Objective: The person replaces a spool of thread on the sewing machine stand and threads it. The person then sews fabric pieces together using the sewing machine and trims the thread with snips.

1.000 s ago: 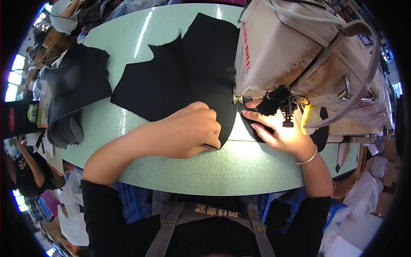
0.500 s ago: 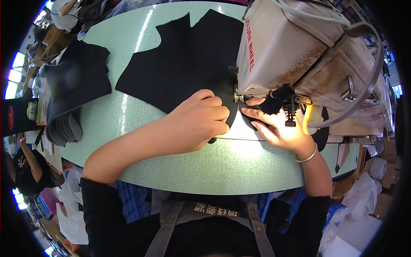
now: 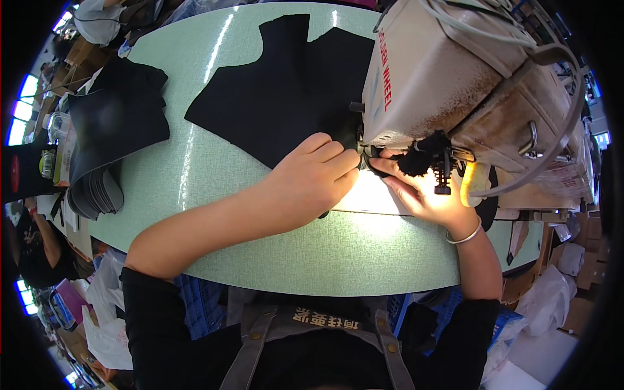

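Note:
A large black fabric piece (image 3: 279,97) with a notched far edge lies flat and runs under the sewing machine (image 3: 448,71) beside its needle area. My left hand (image 3: 318,172) is closed in a pinch on the fabric's near edge, just left of the presser foot (image 3: 366,151); the fingertips are partly hidden. Close to the foot on its right side, my right hand (image 3: 422,192) has its fingers stretched out, resting on a small dark strip of the fabric. The machine head and a black tuft cover part of these fingers. A bright lamp glow falls on this hand and the bed.
On the left of the pale green table (image 3: 260,260) lie a black fabric sheet (image 3: 123,110) and a stack of curved dark pieces (image 3: 97,195). Blue crates (image 3: 201,302) stand below the table edge. Plastic bags (image 3: 546,296) sit at the right. Another person's arm shows far left.
The large fabric has shifted and turned, its left part moving rightward and its notch rising. My left hand has moved slightly right and up. My right-hand fingers have drawn closer together.

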Available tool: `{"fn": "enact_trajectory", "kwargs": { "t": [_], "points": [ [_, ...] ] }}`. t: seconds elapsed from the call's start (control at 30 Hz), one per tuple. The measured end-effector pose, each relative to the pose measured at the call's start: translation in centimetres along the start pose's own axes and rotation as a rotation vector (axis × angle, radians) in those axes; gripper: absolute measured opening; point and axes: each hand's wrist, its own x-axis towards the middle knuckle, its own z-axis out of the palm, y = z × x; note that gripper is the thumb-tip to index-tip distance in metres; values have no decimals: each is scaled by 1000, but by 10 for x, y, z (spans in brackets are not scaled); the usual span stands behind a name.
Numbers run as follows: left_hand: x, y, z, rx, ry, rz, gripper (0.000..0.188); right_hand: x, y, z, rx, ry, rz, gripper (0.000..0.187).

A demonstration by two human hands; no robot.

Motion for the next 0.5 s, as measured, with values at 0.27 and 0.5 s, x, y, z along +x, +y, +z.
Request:
{"fn": "enact_trajectory", "kwargs": {
  "t": [0.27, 0.5],
  "points": [
    [2, 6, 10, 50, 155, -82, 4, 0, -3, -3, -72, 153, -45, 30],
    [3, 15, 16, 99, 92, -176, 6, 6, -2, -7, 16, 144, -94, 40]
  ]
}}
